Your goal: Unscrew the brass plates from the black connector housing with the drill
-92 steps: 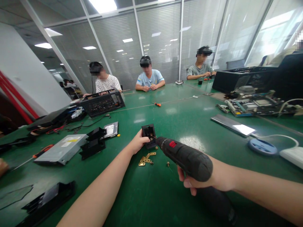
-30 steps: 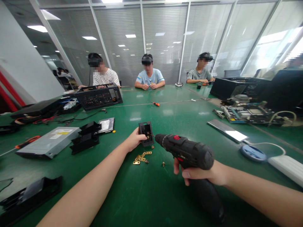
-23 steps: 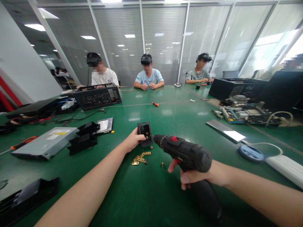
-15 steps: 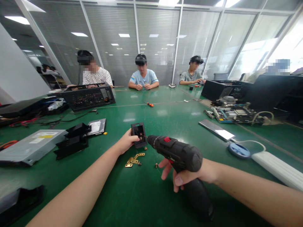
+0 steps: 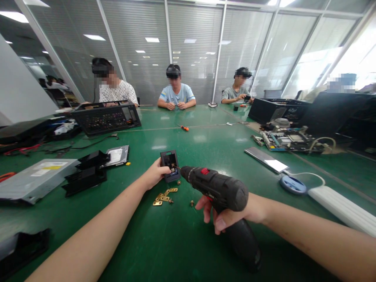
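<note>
My left hand (image 5: 154, 174) is closed around the left side of a small black box-shaped housing (image 5: 172, 178), with the thumb over its open face. A brass-coloured piece shows inside, beside the thumb. My right hand (image 5: 225, 220) grips a black cordless drill (image 5: 217, 186) with red switches. Its thin bit points left into the housing; whether the tip touches a screw cannot be made out. Several brass plates (image 5: 165, 197) lie just below the housing. Near them are a small screw (image 5: 171, 201), another screw (image 5: 192, 203) standing head down, and a brass piece (image 5: 179, 182).
To the left lie black brackets (image 5: 86, 178), a hard drive (image 5: 118, 155) and a silver metal drive (image 5: 41, 178). On the right are a phone (image 5: 266, 159), a white power strip (image 5: 340, 207) and a circuit board (image 5: 290, 139). An orange screwdriver (image 5: 184, 128) lies ahead. Several people sit around the table.
The whole view has shifted slightly, moving things a little left. Both hands keep their holds, and the drill still points into the housing. A co-worker at the far right has raised a dark object.
</note>
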Motion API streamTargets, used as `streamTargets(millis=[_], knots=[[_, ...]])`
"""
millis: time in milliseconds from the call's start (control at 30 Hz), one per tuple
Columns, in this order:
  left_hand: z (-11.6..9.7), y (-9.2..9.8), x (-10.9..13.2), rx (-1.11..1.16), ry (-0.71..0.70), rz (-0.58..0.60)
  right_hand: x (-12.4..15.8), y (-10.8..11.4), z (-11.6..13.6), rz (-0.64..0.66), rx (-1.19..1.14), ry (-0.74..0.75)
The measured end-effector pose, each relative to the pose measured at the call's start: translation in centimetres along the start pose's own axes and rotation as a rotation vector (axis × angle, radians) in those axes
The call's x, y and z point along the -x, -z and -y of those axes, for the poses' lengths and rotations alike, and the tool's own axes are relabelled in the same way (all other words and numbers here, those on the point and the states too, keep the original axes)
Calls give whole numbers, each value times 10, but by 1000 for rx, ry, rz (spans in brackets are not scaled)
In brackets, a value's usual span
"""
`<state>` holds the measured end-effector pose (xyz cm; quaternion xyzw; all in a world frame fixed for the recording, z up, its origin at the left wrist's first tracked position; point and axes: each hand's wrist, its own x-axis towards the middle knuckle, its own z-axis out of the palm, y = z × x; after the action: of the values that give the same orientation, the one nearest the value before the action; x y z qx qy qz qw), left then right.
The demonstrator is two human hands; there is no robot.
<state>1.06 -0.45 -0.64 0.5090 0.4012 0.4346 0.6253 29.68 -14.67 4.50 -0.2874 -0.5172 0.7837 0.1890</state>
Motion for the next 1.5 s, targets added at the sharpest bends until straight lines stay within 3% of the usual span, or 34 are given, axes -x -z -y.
streamTargets(millis=[433, 767, 1067, 1500], knots=[[-1, -3, 1, -16, -3, -18, -1, 7, -7, 27, 15, 4], [1, -2, 0, -25, -7, -35, -7, 18, -24, 31, 87, 187], [2, 0, 0, -18, -7, -25, 1, 7, -8, 15, 45, 30], [5, 0, 0, -29, -14, 6, 0, 8, -19, 20, -2, 108]])
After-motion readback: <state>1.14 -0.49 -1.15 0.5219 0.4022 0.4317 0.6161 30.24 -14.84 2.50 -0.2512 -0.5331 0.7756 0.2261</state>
